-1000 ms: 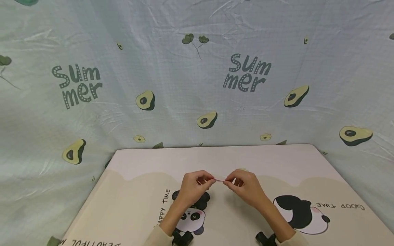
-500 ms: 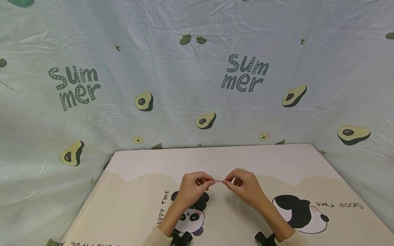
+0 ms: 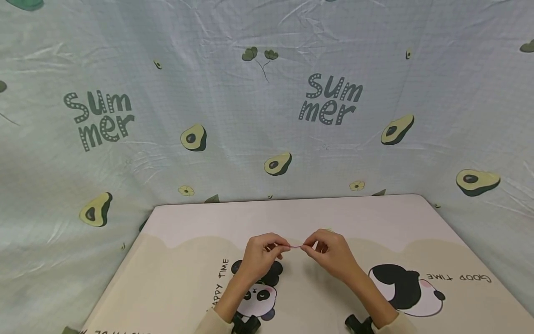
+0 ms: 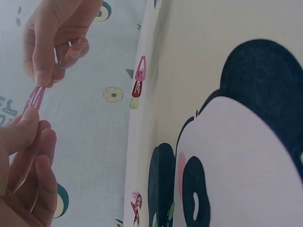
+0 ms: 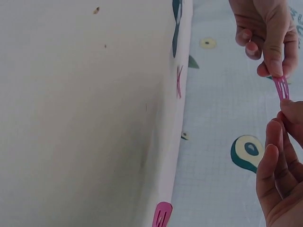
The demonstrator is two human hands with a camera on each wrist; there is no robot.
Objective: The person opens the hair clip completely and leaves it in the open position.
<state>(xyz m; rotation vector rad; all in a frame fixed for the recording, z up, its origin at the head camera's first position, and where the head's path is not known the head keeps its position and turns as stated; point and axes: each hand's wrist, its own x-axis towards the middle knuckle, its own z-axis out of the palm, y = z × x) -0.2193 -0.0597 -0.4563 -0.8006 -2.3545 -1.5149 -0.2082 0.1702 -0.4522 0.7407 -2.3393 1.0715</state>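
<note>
A pink snap hair clip is stretched between my two hands above the table, seen edge-on as a thin line in the head view. My left hand pinches one end between thumb and forefinger. The other end is pinched by my right hand the same way. In the left wrist view the pink hair clip shows its slots, and it looks closed flat. Fingertips cover both its ends. Beyond the hands on the table lie a pink hair clip, a red hair clip and a green hair clip.
A pale table mat with panda drawings covers the table. Near its far edge lie a small reddish bow-shaped thing and, in the right wrist view, another pink clip. An avocado-print curtain hangs behind.
The head view has shifted slightly. Both hands keep their pinch on the hair clip, which appears almost level now instead of slightly tilted.
</note>
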